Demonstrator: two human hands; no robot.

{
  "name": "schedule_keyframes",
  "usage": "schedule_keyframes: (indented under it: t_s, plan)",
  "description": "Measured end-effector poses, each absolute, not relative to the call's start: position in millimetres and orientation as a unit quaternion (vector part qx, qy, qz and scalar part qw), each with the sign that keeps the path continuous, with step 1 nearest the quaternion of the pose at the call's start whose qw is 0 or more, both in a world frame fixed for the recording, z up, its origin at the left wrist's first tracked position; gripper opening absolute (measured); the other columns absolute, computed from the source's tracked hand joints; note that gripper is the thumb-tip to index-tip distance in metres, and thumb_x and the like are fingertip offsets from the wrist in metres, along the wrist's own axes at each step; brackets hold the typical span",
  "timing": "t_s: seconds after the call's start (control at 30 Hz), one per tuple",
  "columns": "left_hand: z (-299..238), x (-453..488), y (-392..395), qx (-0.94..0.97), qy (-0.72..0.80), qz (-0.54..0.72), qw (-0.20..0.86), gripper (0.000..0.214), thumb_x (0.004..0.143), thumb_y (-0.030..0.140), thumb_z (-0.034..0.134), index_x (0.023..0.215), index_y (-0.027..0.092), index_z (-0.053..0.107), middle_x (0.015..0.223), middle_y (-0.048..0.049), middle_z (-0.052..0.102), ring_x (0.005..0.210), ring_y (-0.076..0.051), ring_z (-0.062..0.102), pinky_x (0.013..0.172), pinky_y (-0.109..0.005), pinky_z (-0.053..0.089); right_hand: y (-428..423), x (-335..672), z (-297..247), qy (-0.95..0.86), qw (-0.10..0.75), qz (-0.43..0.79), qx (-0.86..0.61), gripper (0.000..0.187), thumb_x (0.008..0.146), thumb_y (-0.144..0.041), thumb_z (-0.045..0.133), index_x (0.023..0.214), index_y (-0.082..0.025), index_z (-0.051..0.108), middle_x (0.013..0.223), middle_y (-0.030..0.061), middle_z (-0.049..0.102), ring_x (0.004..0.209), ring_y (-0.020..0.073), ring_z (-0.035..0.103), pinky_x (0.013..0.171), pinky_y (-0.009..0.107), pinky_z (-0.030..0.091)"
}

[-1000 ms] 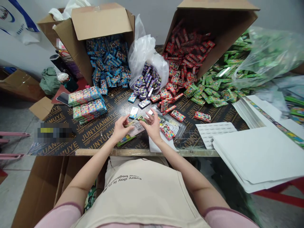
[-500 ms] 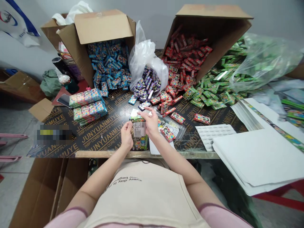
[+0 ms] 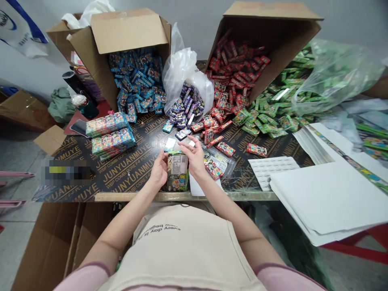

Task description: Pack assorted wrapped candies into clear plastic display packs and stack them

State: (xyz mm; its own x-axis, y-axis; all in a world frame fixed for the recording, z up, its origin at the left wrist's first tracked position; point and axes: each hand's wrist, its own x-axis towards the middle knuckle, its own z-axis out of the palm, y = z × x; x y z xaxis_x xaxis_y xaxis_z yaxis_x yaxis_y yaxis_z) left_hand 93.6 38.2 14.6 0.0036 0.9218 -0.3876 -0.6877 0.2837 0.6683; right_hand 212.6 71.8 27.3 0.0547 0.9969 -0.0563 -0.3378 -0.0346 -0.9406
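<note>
A small printed box (image 3: 178, 176), dark with green and colourful print, stands upright near the table's front edge. My left hand (image 3: 159, 167) is closed on its upper left edge, fingers bent behind it. At the upper right edge is my right hand (image 3: 196, 157), its fingers stretched out and apart over the top. Whether its thumb presses on the box is hard to make out. Just behind the box lies a small white card (image 3: 170, 144). To the right are a clear plastic bag (image 3: 232, 166) and a red packet (image 3: 214, 169).
Open cartons hold blue packets (image 3: 139, 81) and red packets (image 3: 236, 72). Purple packets (image 3: 186, 107) spill from a plastic bag between them. Green packets (image 3: 269, 117) are heaped right. Bundled packs (image 3: 113, 141) sit left. White sheets (image 3: 327, 198) are stacked at right.
My right hand's fingers have lifted and spread from the box's top edge. My left hand has shifted slightly, still on the box. The whole view has moved a little.
</note>
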Motion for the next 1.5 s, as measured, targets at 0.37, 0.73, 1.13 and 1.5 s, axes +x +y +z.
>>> schedule_keyframes:
  t_s: [0.37,0.73,1.13,1.5]
  plan:
    - [31,81,66,0.113,0.450,0.505,0.728,0.019,0.056,0.014,0.060,0.074,0.012,0.065,0.060,-0.0002,0.063,0.052,-0.011,0.057,0.053,-0.022,0.043,70,218,26,-0.244,0.613,0.658,-0.361,0.039,0.071,-0.031,0.064,0.107,-0.028,0.049,0.098,-0.0005,0.073,0.084,0.0202,0.072,0.076,0.036,0.056]
    - [30,93,62,0.385,0.465,0.632,0.486,0.018,0.057,0.023,0.078,0.058,0.016,0.061,0.068,0.0000,0.066,0.069,-0.012,0.060,0.071,-0.025,0.046,66,242,16,-0.393,0.582,0.552,-0.450,0.017,0.062,-0.031,0.080,0.073,-0.021,0.072,0.078,0.0020,0.074,0.076,0.0170,0.066,0.080,0.033,0.051]
    - [48,63,64,0.593,0.431,0.493,0.469,0.014,0.067,0.032,0.078,0.068,0.018,0.075,0.070,-0.0032,0.068,0.068,-0.015,0.061,0.063,-0.027,0.046,64,250,29,-0.392,0.514,0.637,-0.420,0.015,0.060,-0.026,0.080,0.070,-0.022,0.070,0.077,0.0002,0.074,0.071,0.0167,0.067,0.072,0.032,0.053]
    - [64,52,68,0.770,0.415,0.395,0.280,0.023,0.078,0.039,0.072,0.068,0.018,0.073,0.065,-0.0049,0.070,0.059,-0.014,0.062,0.057,-0.025,0.045,60,256,40,-0.571,0.488,0.483,-0.450,0.015,0.067,-0.034,0.079,0.077,-0.022,0.078,0.076,0.0039,0.076,0.070,0.0204,0.070,0.069,0.034,0.056]
